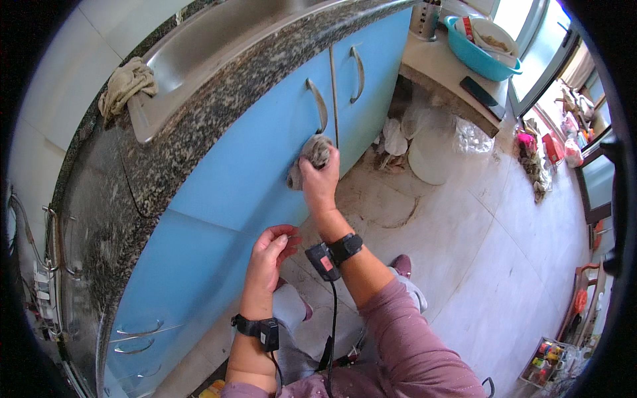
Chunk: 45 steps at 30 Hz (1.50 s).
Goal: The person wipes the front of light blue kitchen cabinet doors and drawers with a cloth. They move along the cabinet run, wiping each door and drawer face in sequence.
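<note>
My right hand [320, 181] grips a crumpled grey cloth [316, 150] against the blue cabinet door [268, 134], just below the lower end of a curved metal handle [318, 104]. To the lower left, my left hand [272, 248] is held in front of the cabinet with its fingers loosely curled; whether something small is between thumb and fingertips cannot be told. A second curved handle [357, 74] sits on the neighbouring door, past a narrow vertical gap. Both wrists wear black straps with small cabled boxes.
Above the doors runs a speckled granite countertop edge [219, 112] with a steel sink [199, 54]. A beige rag [128, 87] hangs over the sink's corner. Right of the cabinet stand a low shelf [438, 79] with a turquoise basin [480, 57] and a phone [481, 97], and plastic bags beneath.
</note>
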Tool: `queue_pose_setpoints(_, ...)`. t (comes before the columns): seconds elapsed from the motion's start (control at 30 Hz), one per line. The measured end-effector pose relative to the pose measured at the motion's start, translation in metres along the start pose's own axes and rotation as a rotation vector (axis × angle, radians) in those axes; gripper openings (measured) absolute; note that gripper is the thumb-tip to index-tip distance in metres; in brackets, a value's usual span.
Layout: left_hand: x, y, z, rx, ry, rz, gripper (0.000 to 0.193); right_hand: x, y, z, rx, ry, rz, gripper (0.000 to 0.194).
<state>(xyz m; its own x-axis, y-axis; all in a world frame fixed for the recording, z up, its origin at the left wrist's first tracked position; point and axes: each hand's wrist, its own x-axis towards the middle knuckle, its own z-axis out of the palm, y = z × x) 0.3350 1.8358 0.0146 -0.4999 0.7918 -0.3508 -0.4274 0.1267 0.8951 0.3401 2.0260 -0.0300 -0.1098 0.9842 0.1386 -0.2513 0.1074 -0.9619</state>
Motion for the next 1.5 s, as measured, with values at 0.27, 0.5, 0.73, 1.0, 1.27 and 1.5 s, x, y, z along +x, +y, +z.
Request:
queue_pose_setpoints(0.27,-0.008,-0.002,0.004,0.094,-0.042,-0.022,0.024,0.055,-0.082,-0.039,0.646,-0.066,0.051,0.032)
queue_pose_setpoints(0.5,-0.010,-0.001,0.001,0.108,-0.096,-0.002,0.021,0.116,-0.141,-0.013,0.356,-0.198,-0.527,0.034)
queue_pose_setpoints(0.73,-0.010,-0.008,0.008,0.155,-0.132,-0.007,0.020,0.110,-0.056,-0.033,0.122,-0.294,-0.225,0.032)
queue_pose_setpoints(1.0,-0.002,-0.019,0.017,0.147,-0.167,-0.014,0.020,0.082,-0.015,-0.055,-0.289,-0.332,0.104,0.023)
queue_pose_setpoints(1.27,-0.007,-0.017,0.013,0.098,-0.183,0.035,0.028,0.044,-0.092,-0.026,0.183,-0.017,-0.285,0.032)
queue_pose_setpoints(1.5,-0.008,-0.012,0.003,0.115,-0.153,0.156,0.032,-0.001,-0.098,0.029,-0.128,0.004,-0.474,0.053)
